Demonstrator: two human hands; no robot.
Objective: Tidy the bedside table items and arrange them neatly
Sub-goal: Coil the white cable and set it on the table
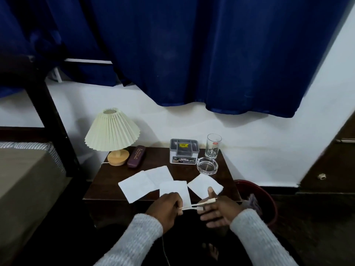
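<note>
A thin white cable (pixel 194 205) with two plug ends is stretched between my hands over the front edge of the dark wooden bedside table (pixel 107 187). My left hand (pixel 167 208) pinches one end. My right hand (pixel 219 210) has its fingers spread, and the other plug end lies across them under the thumb. The rest of the cable hangs down below my left wrist. Several white paper sheets (pixel 138 185) lie scattered on the table's front half. At the back stand a pleated cream lamp (pixel 113 131), a purple glasses case (pixel 136 156), a grey organiser box (pixel 183 151), a drinking glass (pixel 213 145) and a glass ashtray (pixel 207 166).
A red bin (pixel 269 200) stands on the floor right of the table. A bed (pixel 25 179) with a black frame is at the left. A blue curtain (pixel 192 54) hangs over the white wall behind. My bare foot (pixel 212 250) shows below.
</note>
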